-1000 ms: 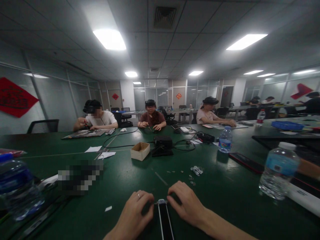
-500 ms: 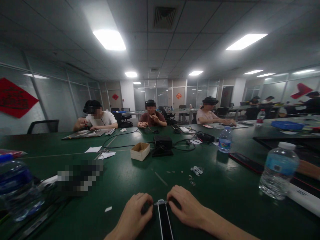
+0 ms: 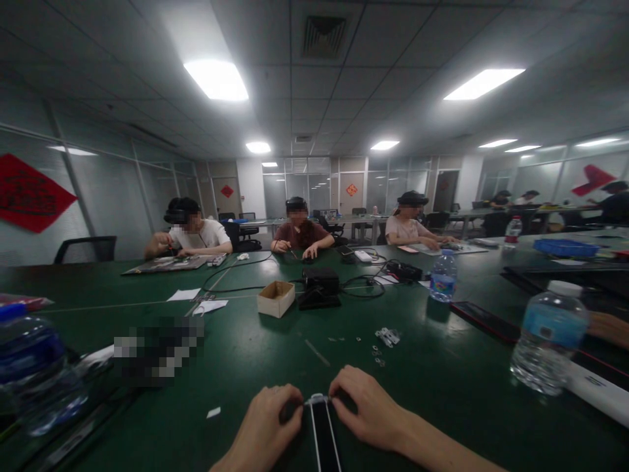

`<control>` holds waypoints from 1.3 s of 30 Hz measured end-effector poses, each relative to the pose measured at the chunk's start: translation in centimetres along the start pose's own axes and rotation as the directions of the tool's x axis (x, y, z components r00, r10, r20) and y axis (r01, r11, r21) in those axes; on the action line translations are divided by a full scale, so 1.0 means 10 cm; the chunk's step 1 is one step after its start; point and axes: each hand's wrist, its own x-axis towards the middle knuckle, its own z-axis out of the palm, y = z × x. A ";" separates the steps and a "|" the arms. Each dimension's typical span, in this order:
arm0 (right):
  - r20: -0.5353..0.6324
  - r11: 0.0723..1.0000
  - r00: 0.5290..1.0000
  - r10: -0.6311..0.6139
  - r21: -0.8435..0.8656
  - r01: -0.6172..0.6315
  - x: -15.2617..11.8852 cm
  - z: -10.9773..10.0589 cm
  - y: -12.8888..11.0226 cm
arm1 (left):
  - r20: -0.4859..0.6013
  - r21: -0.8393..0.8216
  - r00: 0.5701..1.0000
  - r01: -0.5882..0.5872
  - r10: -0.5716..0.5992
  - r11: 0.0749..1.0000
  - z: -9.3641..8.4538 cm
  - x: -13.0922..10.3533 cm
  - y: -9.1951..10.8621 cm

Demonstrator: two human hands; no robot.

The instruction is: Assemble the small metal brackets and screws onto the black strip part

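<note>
A narrow black bar with pale edges [image 3: 324, 436] lies in front of me and runs off the bottom of the view. Across its far end sits a small pale end piece [image 3: 317, 398]. My left hand [image 3: 268, 416] is closed in a pinch at the left side of this piece. From the right, my right hand [image 3: 366, 406] pinches at its other side, thumb and forefinger together. The fingers partly hide the exact contact. Beyond my hands, several small metal rings [image 3: 377, 354] lie near a heap of small whitish parts [image 3: 388, 336].
On the green table [image 3: 236, 367] stand a large water bottle [image 3: 548, 337] at right, another bottle [image 3: 34, 373] at left, a smaller bottle [image 3: 443, 278], an open carton [image 3: 276, 300] and a black device [image 3: 319, 282]. A white scrap [image 3: 213, 412] lies left. Several people work across the table.
My hands stay pinched at the bar's end, almost unmoved. Across the table, the middle person's raised hand has come down to the tabletop.
</note>
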 end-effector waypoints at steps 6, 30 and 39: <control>-0.003 1.000 1.000 -0.003 -0.001 0.003 0.00 0.01 0.01 | 0.004 -0.028 1.000 0.022 -0.022 0.999 -0.02 0.00 0.02; 0.035 0.998 0.999 -0.020 0.056 0.018 0.00 -0.01 0.00 | 0.027 -0.335 0.998 -0.049 0.062 0.941 0.00 0.02 -0.01; 0.021 0.998 0.999 -0.032 0.046 0.031 0.01 -0.01 0.00 | -0.011 -0.101 1.000 -0.015 0.014 0.995 0.06 0.04 -0.04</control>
